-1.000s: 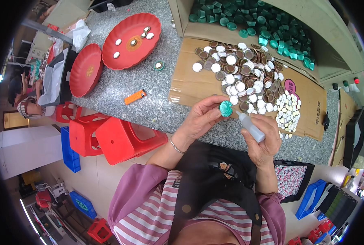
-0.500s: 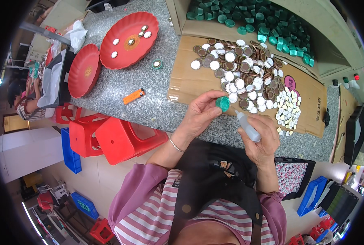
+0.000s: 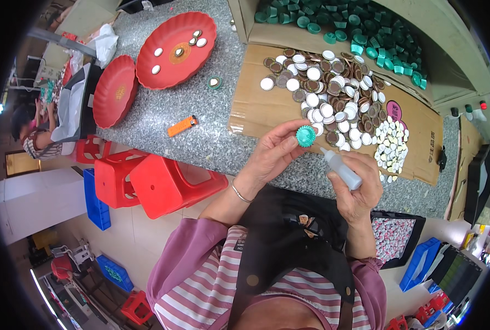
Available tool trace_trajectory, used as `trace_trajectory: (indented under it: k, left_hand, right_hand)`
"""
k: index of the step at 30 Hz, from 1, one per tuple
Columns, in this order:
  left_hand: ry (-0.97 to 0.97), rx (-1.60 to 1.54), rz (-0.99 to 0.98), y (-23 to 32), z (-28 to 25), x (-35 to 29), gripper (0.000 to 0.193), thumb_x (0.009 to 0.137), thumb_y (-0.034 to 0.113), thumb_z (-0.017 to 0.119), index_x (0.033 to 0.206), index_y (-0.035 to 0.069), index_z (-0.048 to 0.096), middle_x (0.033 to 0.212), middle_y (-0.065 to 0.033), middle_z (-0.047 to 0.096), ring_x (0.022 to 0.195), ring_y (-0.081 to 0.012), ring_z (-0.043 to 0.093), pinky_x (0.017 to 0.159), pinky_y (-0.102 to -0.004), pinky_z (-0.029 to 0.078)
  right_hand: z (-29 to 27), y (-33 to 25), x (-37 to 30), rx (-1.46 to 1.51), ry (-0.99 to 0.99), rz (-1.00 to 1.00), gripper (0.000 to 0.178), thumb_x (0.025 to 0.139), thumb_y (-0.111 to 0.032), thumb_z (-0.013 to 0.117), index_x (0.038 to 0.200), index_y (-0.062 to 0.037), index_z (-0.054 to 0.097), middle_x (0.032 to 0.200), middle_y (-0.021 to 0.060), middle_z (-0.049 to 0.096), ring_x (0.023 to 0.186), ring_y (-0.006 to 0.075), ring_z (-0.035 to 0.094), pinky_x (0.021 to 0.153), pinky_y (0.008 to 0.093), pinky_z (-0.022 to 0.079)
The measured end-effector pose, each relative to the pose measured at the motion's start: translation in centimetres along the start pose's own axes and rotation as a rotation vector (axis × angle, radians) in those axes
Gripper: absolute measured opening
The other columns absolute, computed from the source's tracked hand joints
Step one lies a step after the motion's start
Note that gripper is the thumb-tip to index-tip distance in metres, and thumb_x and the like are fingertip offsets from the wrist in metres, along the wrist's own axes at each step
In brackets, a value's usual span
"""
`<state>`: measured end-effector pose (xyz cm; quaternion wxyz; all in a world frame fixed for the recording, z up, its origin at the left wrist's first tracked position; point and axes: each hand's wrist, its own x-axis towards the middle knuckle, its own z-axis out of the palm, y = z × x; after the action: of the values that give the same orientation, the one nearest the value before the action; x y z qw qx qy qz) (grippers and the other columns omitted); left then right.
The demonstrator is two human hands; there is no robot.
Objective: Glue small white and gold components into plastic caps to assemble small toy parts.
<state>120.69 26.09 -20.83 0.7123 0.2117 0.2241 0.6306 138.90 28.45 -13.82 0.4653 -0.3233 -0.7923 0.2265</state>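
Between thumb and fingers, my left hand (image 3: 272, 153) pinches a small green fluted cup (image 3: 305, 136), its round opening turned up toward me. A translucent squeeze bottle (image 3: 346, 172) with a thin nozzle lies in the grip of my right hand (image 3: 361, 190). The nozzle points up and left toward the cup but stays apart from it. Just beyond my hands, brown and white round discs (image 3: 314, 100) lie heaped on flattened cardboard (image 3: 246, 113). Small white and pale yellow pieces (image 3: 392, 147) form another pile beyond my right hand.
Many green cups (image 3: 385, 41) fill the shelf space behind. Two red scalloped trays (image 3: 149, 58) stand at left, one carrying several discs. An orange lighter (image 3: 182, 126) and another green cup (image 3: 215, 83) lie on the grey counter. Red stools (image 3: 168, 187) stand below its left edge.
My left hand has tilted the green cup, so its inside now faces me more. The bottle has stayed close by in my right hand. The whole view has shifted slightly.
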Motion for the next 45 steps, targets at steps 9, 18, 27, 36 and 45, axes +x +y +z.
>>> trace_trajectory:
  k: [9, 18, 27, 36, 45]
  left_hand:
    - [-0.053, -0.050, -0.051, 0.01, 0.18, -0.23, 0.042, 0.090, 0.017, 0.055, 0.127, 0.001, 0.044, 0.121, -0.0162, 0.052, 0.110, -0.0227, 0.054, 0.094, -0.0319, 0.046]
    - [-0.061, -0.035, -0.077, 0.07, 0.42, -0.39, 0.041, 0.090, 0.017, 0.054, 0.127, 0.000, 0.044, 0.122, -0.0171, 0.052, 0.112, -0.0229, 0.052, 0.094, -0.0324, 0.046]
    - [-0.140, -0.071, -0.059, 0.05, 0.14, -0.07, 0.041, 0.094, 0.015, 0.047, 0.132, 0.001, 0.039, 0.125, -0.0169, 0.050, 0.115, -0.0207, 0.051, 0.096, -0.0320, 0.044]
    - [-0.109, -0.063, -0.054, -0.08, -0.16, -0.05, 0.042, 0.094, 0.016, 0.048, 0.132, 0.001, 0.040, 0.123, -0.0163, 0.051, 0.111, -0.0191, 0.053, 0.094, -0.0313, 0.044]
    - [-0.080, -0.002, -0.011, -0.14, -0.29, 0.01, 0.042, 0.092, 0.013, 0.051, 0.131, 0.001, 0.042, 0.123, -0.0108, 0.052, 0.110, -0.0150, 0.052, 0.093, -0.0313, 0.044]
  right_hand:
    - [0.06, -0.29, 0.25, -0.002, -0.006, 0.017, 0.038, 0.067, -0.009, 0.077, 0.100, -0.0023, 0.058, 0.093, 0.0157, 0.062, 0.080, 0.0271, 0.062, 0.066, 0.0327, 0.051]
    - [0.02, -0.25, 0.25, 0.015, -0.020, 0.025, 0.038, 0.068, -0.008, 0.077, 0.100, -0.0023, 0.058, 0.093, 0.0151, 0.062, 0.080, 0.0268, 0.062, 0.066, 0.0326, 0.051]
    - [0.01, -0.25, 0.31, 0.022, -0.044, 0.044, 0.035, 0.067, -0.009, 0.077, 0.097, -0.0028, 0.059, 0.093, 0.0149, 0.062, 0.081, 0.0254, 0.063, 0.066, 0.0315, 0.051]
    - [-0.10, -0.28, 0.23, 0.060, -0.067, 0.102, 0.034, 0.066, -0.008, 0.077, 0.094, -0.0027, 0.060, 0.092, 0.0137, 0.063, 0.081, 0.0247, 0.063, 0.066, 0.0312, 0.051]
    - [-0.32, -0.01, 0.22, 0.045, -0.086, 0.105, 0.033, 0.066, -0.008, 0.077, 0.094, -0.0023, 0.060, 0.090, 0.0134, 0.063, 0.079, 0.0244, 0.063, 0.065, 0.0308, 0.050]
